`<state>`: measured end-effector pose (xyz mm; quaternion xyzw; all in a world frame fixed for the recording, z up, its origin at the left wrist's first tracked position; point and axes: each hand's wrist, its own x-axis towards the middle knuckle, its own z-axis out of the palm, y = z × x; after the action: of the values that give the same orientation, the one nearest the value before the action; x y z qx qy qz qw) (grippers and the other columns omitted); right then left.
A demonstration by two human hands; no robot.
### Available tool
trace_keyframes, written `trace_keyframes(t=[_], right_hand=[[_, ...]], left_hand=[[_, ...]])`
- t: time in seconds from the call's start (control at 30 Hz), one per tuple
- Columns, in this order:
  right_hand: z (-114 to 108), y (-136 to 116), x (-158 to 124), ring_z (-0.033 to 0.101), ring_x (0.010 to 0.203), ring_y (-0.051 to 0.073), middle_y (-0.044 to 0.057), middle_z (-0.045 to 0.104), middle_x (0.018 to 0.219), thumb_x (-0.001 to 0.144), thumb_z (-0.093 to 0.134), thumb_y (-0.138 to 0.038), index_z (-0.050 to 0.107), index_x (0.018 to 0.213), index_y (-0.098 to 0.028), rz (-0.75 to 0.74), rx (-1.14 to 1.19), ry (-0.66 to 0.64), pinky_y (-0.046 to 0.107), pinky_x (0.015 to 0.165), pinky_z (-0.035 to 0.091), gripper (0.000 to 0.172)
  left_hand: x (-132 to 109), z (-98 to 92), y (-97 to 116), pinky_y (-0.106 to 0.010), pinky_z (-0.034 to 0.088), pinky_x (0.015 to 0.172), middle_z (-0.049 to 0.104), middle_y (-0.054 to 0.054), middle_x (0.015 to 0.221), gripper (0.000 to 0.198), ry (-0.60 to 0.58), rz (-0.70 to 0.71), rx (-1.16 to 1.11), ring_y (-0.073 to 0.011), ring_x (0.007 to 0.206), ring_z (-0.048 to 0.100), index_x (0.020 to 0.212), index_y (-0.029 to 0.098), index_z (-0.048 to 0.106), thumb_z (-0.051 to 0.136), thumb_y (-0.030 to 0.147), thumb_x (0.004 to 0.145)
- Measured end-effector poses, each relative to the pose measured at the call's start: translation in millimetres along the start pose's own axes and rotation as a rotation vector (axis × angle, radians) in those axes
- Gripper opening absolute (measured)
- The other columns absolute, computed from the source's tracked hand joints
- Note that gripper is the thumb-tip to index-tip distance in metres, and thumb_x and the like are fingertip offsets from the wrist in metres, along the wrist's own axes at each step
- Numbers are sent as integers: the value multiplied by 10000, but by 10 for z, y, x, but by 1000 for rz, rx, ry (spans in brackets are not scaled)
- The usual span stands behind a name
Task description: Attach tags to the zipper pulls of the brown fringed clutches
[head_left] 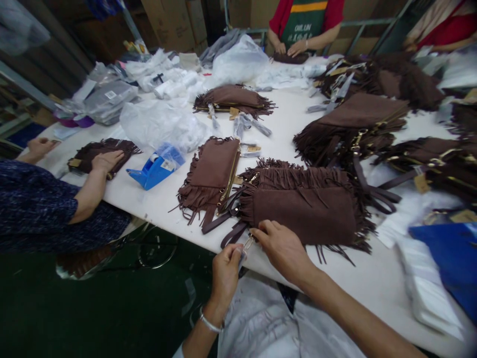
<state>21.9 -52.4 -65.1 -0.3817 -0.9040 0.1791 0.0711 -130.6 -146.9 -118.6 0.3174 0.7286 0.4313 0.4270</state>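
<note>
A brown fringed handbag (303, 211) lies flat at the table's front edge, with dark straps (219, 222) trailing off its left side. At its lower left corner, a gold-coloured metal clasp (248, 242) is held between my two hands. My left hand (225, 273) is closed in a pinch on the clasp's lower end, with a bit of clear plastic or wrap by the fingers. Bent over the bag's front corner, my right hand (281, 247) pinches the clasp's upper end. A smaller brown fringed pouch (213, 164) with a gold zip lies just left of the bag.
A blue tape dispenser (154, 169) stands left of the pouch. More fringed bags (357, 117) pile up on the right, near a blue folder-like sheet (447, 253). Clear plastic bags (164, 124) lie farther back. Co-workers' hands (106, 161) handle bags at the left and far side.
</note>
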Motion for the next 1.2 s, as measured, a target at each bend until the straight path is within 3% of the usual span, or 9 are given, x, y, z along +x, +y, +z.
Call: trace_keyframes(t=[0.13, 0.37, 0.7, 0.83, 1.03, 1.2], right_hand=[[31, 100, 168, 503, 921, 220, 80, 579, 1022, 922, 535, -210, 647, 1082, -241, -241, -166, -79, 316, 730, 375, 198], [83, 233, 285, 490, 918, 175, 56, 560, 1036, 931, 533, -223, 660, 887, -192, -336, -26, -138, 280, 751, 372, 138], [154, 349, 297, 562, 766, 119, 17, 614, 890, 921, 520, -177, 670, 944, -212, -251, 252, -139, 224, 649, 340, 155], [186, 353, 320, 594, 782, 127, 17, 654, 888, 875, 555, -140, 656, 922, -189, -174, 313, -121, 220, 659, 349, 121], [224, 360, 338, 613, 761, 132, 11, 676, 861, 854, 573, -141, 651, 892, -186, -123, 350, -112, 215, 655, 361, 98], [268, 375, 313, 630, 824, 147, 25, 688, 903, 855, 555, -112, 653, 922, -192, -140, 368, -99, 217, 707, 392, 143]], left_hand=[[10, -13, 6, -281, 478, 709, 724, -55, 835, 310, -15, 61, 69, -210, 787, 651, 927, 159, 695, 504, 398, 880], [30, 0, 15, -311, 491, 784, 741, -57, 959, 298, 51, 161, 247, -219, 866, 671, 1010, 203, 704, 456, 334, 910], [78, 130, 69, -325, 484, 869, 724, -57, 1052, 287, 17, 265, 266, -225, 973, 655, 1059, 229, 690, 455, 336, 933], [86, 154, 29, -352, 468, 937, 707, -65, 1113, 300, -18, 220, 199, -236, 1034, 640, 1106, 230, 680, 468, 346, 928], [93, 160, -69, -395, 375, 1089, 594, -64, 1321, 452, -239, 136, -38, -245, 1237, 526, 1289, 234, 565, 560, 194, 839], [140, 221, -89, -413, 377, 1094, 600, -80, 1310, 538, -222, 64, -221, -245, 1230, 536, 1329, 212, 517, 564, 126, 800]])
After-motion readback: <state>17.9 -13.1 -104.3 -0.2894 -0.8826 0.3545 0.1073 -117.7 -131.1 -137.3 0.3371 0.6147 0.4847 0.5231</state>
